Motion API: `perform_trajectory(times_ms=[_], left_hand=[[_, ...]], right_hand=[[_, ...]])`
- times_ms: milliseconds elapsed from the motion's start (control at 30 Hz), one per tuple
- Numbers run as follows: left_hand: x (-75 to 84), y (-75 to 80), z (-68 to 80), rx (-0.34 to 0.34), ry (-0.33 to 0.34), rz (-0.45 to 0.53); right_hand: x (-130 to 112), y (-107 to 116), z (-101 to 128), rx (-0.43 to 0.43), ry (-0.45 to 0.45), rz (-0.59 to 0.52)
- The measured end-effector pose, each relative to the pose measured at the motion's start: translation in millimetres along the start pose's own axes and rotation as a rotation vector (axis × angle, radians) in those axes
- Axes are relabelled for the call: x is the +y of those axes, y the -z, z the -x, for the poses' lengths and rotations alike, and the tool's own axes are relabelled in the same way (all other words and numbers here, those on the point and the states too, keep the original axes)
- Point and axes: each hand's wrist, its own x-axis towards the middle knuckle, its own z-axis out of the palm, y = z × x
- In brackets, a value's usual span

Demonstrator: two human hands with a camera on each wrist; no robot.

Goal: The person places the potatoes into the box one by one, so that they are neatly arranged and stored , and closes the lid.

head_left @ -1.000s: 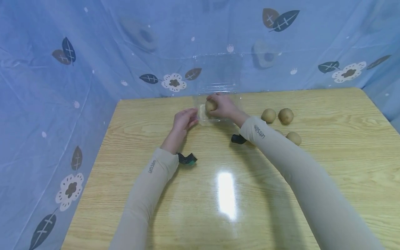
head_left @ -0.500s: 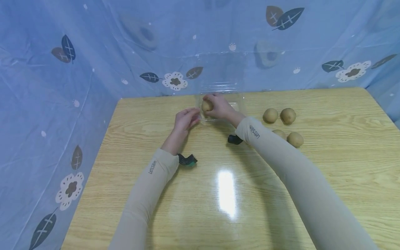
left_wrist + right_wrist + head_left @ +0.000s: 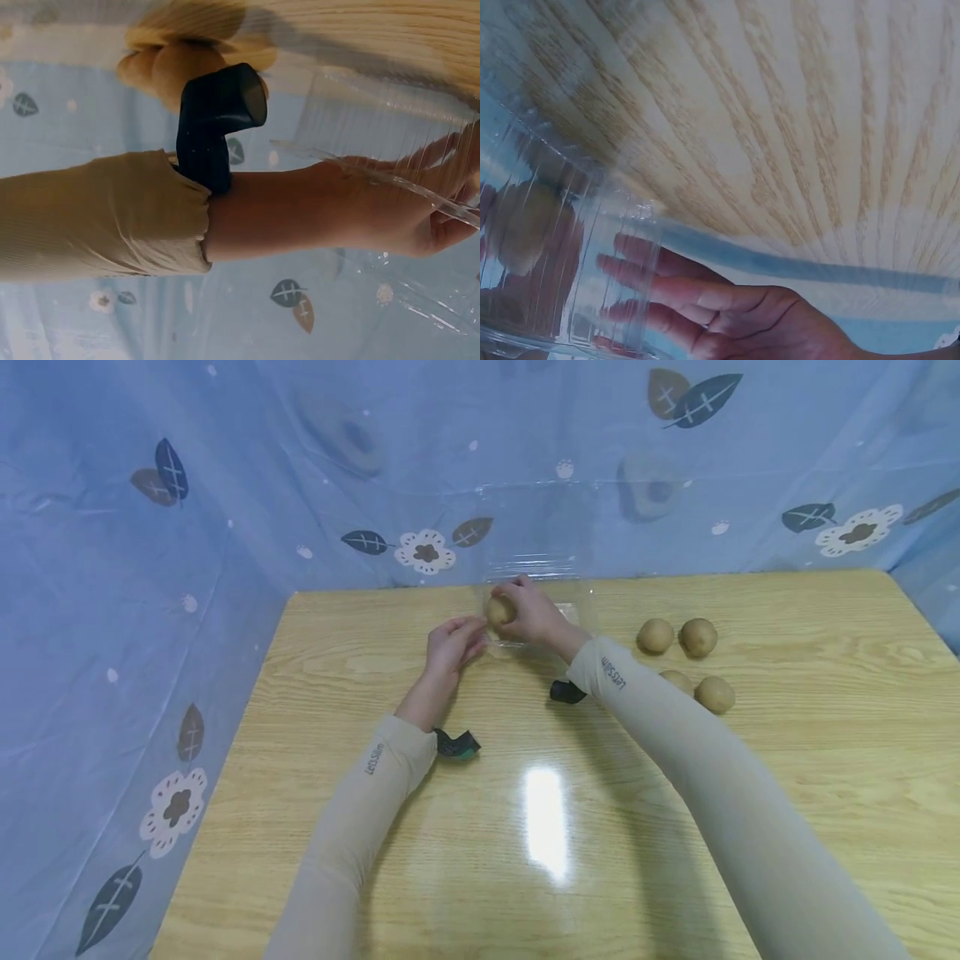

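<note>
While the right hand (image 3: 534, 614) grips one kiwi (image 3: 498, 610) over the clear box (image 3: 581, 610), left hand (image 3: 452, 643) steadying it with relaxed fingers, four kiwis (image 3: 684, 662) wait to its right.

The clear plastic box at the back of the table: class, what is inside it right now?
Over the clear plastic box, the right hand grips one kiwi. The left hand touches its near left wall. The hands cover part of the floor, so anything lying there is hidden.

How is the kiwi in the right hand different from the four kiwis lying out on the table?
The held kiwi is gripped by the right hand over the clear plastic box; the four loose kiwis lie untouched on the table, to the right of the box. All look alike: brown, egg-shaped, similar in size.
</note>
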Motion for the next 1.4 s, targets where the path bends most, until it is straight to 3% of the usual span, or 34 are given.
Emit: perform_trajectory(times_ms=[333,633,900,1133,1400], left_hand=[[-2.1,-1.7,-0.6,0.018,0.0,-0.005],[-5.7,-6.5,0.1,0.055,-0.022,0.021],[-3.6,-4.0,0.2,0.045,-0.031,0.031],[-5.0,-3.9,0.4,0.048,-0.047,-0.011],[-4.5,-3.2,0.0,0.042,-0.047,0.002]], right_hand=[[2,1,-1,0.006,0.072,0.03],[2,6,6,-0.009,0.034,0.019],[11,19,15,0.001,0.009,-0.038],[29,41,34,0.043,0.109,0.027],[52,68,66,0.041,0.102,0.052]])
